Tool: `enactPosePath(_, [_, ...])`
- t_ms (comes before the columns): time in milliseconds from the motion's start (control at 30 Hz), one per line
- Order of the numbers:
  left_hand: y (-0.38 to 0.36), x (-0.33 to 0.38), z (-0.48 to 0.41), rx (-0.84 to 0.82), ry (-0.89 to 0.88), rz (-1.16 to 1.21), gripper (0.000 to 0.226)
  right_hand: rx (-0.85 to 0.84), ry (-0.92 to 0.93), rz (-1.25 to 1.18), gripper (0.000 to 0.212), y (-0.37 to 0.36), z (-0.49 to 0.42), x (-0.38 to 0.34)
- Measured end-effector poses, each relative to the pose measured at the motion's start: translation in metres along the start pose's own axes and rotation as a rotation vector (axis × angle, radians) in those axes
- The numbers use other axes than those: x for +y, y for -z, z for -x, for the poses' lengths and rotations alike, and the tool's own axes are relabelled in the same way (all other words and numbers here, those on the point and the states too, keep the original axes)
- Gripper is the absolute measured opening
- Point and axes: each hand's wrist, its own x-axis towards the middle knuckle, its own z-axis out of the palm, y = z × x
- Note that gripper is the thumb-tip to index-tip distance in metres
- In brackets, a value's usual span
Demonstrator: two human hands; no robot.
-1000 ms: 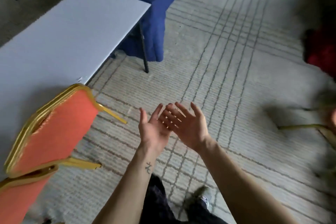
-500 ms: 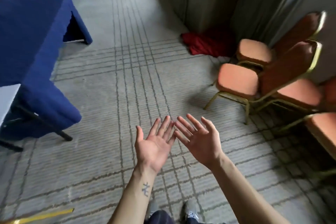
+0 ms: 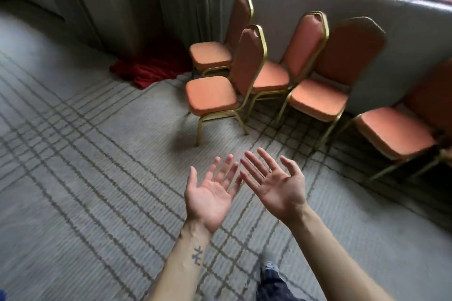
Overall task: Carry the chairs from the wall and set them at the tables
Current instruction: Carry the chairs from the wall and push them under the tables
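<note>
Well short of the chairs [image 3: 211,95], both palms up: left hand [image 3: 210,194] and right hand [image 3: 276,188] spread wide, holding nothing. Padded orange seats, gold metal frames, clustered against grey wall [image 3: 403,32] on striped carpet [image 3: 97,178].

View: swung off the white table, the blue-draped table and the chair set there, all gone from sight
Chairs: chairs by the wall [image 3: 318,98] now fill the upper right, nearest chair [image 3: 211,95] ahead of the hands
Red cloth [image 3: 149,68]: now mid-frame, left of them
Hands: left hand [image 3: 210,193] and right hand [image 3: 276,186] fanned wider
</note>
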Motion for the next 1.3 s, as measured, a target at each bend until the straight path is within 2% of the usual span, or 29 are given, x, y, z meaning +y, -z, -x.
enactPosePath(233, [-0.059,-0.079,-0.026,-0.077,0.184,-0.167,0.068,0.066,0.193,-0.112,0.055,0.059,0.036,-0.073])
enactPosePath(633, [-0.182,-0.3,-0.098,-0.205,0.417,-0.4,0.07,0.192,0.519,-0.243,0.054,0.189,0.083,-0.26])
enactPosePath(767, [-0.213,-0.378,-0.118,-0.242,0.518,-0.448,0.071,0.233,0.592,-0.328,0.054,0.244,0.102,-0.317])
enactPosePath(1033, [-0.249,-0.483,-0.152,-0.258,0.653,-0.544,0.071,0.338,0.674,-0.471,0.053,0.322,0.121,-0.382])
enactPosePath(1300, [-0.304,-0.602,-0.236,-0.261,0.763,-0.619,0.07,0.444,0.764,-0.513,0.054,0.388,0.098,-0.495])
